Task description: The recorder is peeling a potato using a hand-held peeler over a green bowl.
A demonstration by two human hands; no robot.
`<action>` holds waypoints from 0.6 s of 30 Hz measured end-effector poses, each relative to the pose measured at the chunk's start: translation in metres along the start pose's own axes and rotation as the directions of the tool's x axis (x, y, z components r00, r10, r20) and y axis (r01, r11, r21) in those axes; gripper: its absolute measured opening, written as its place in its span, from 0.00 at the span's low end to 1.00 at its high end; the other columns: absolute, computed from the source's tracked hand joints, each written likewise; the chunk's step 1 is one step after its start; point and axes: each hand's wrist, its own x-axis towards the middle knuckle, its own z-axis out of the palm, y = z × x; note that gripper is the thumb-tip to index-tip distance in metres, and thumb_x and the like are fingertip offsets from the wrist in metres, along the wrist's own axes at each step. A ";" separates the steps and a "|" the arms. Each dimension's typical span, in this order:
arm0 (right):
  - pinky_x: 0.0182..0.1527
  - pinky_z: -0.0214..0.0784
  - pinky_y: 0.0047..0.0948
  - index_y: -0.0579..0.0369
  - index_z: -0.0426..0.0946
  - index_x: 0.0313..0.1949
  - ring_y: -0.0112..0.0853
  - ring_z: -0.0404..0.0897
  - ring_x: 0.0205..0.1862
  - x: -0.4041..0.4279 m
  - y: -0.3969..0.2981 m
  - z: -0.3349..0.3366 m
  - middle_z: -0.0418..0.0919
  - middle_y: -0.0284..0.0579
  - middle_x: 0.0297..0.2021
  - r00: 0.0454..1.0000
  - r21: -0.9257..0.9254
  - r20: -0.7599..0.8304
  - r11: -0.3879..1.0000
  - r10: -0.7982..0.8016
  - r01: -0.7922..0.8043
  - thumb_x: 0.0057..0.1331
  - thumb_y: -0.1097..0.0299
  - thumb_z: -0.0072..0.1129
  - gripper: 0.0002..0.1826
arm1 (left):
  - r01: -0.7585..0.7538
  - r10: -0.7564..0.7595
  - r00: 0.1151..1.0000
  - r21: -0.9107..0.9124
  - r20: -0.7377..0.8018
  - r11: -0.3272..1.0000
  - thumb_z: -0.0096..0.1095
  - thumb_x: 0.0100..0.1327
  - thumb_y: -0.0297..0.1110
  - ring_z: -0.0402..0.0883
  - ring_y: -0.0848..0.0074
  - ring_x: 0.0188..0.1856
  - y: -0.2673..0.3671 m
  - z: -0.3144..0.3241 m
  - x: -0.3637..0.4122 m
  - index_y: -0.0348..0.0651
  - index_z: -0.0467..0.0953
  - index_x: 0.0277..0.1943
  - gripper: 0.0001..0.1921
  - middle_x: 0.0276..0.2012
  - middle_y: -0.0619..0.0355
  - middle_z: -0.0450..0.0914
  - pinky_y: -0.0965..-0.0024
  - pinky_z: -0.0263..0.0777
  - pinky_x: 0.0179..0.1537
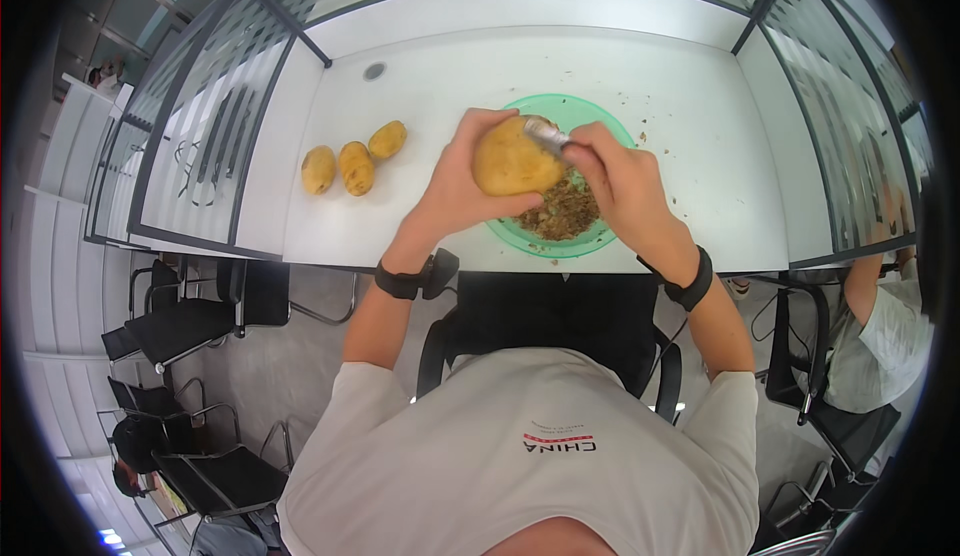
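My left hand [457,173] grips a large yellow potato [514,162] from its left side, with the thumb along its lower edge. In my right hand [619,181] is a small metal scraping tool [546,134], its end against the potato's upper right; its exact kind is partly hidden by my fingers. Both hands are above a green plastic tray [570,107], round in outline. Brown peel scraps [561,214] lie heaped in it under the potato.
Several smaller potatoes [356,169] lie on the white table [450,60] at the left. Small crumbs are scattered right of the tray. Framed glass partitions [206,128] flank the table. A person in a light shirt [885,346] sits at the far right.
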 end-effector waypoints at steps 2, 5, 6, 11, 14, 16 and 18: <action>0.23 0.67 0.35 0.52 0.74 0.42 0.44 0.77 0.21 0.006 -0.001 0.000 0.77 0.47 0.22 0.996 0.018 -0.019 0.996 0.083 -0.082 0.70 0.67 0.60 0.06 | 0.004 -0.005 1.000 0.041 0.018 0.999 0.84 0.44 0.31 0.73 0.72 0.60 0.007 0.006 -0.002 0.40 0.65 0.62 0.42 0.57 0.54 0.73 0.68 0.68 0.62; 0.23 0.67 0.35 0.52 0.74 0.42 0.44 0.76 0.21 0.000 -0.004 0.000 0.77 0.47 0.22 0.999 -0.026 0.024 0.999 -0.025 0.026 0.70 0.68 0.60 0.06 | 0.022 -0.026 0.999 0.102 0.034 0.995 0.84 0.44 0.31 0.74 0.72 0.60 0.009 0.007 0.000 0.41 0.66 0.62 0.42 0.56 0.55 0.73 0.68 0.69 0.61; 0.23 0.68 0.35 0.52 0.74 0.41 0.44 0.77 0.21 -0.002 -0.004 0.003 0.77 0.48 0.22 0.995 -0.031 0.021 0.995 -0.097 0.098 0.69 0.68 0.60 0.06 | 0.061 -0.062 0.998 0.079 0.012 0.995 0.84 0.44 0.32 0.74 0.72 0.59 0.010 0.006 0.001 0.41 0.66 0.62 0.42 0.55 0.55 0.74 0.68 0.70 0.60; 0.23 0.68 0.35 0.52 0.73 0.41 0.43 0.77 0.21 0.003 0.000 0.001 0.77 0.48 0.22 1.000 -0.033 -0.005 0.999 0.028 -0.028 0.69 0.67 0.61 0.06 | 0.036 -0.038 0.999 0.108 0.020 0.994 0.84 0.44 0.32 0.74 0.71 0.59 0.011 0.008 -0.004 0.41 0.66 0.62 0.41 0.55 0.55 0.74 0.68 0.70 0.60; 0.23 0.67 0.35 0.52 0.73 0.41 0.43 0.77 0.21 -0.001 0.001 0.003 0.77 0.47 0.22 0.998 -0.056 0.030 0.997 -0.053 0.054 0.70 0.67 0.60 0.06 | 0.078 -0.079 0.997 0.128 0.000 0.989 0.84 0.44 0.33 0.75 0.71 0.59 0.012 0.006 -0.002 0.41 0.66 0.61 0.42 0.54 0.54 0.74 0.68 0.70 0.60; 0.22 0.67 0.35 0.52 0.73 0.41 0.43 0.76 0.20 0.001 0.001 0.004 0.77 0.47 0.21 0.998 -0.069 0.034 0.996 -0.045 0.048 0.70 0.67 0.60 0.06 | 0.063 -0.058 0.997 0.134 -0.045 0.989 0.84 0.44 0.35 0.76 0.71 0.58 0.009 0.006 -0.002 0.41 0.66 0.61 0.42 0.52 0.54 0.75 0.68 0.71 0.59; 0.22 0.67 0.35 0.52 0.73 0.41 0.43 0.76 0.20 0.006 0.004 0.003 0.77 0.46 0.21 1.000 -0.071 0.015 0.997 -0.011 0.012 0.70 0.67 0.60 0.06 | 0.051 -0.049 0.999 0.139 -0.022 0.989 0.84 0.44 0.34 0.76 0.71 0.58 0.012 0.009 -0.005 0.40 0.66 0.61 0.41 0.53 0.54 0.75 0.68 0.71 0.59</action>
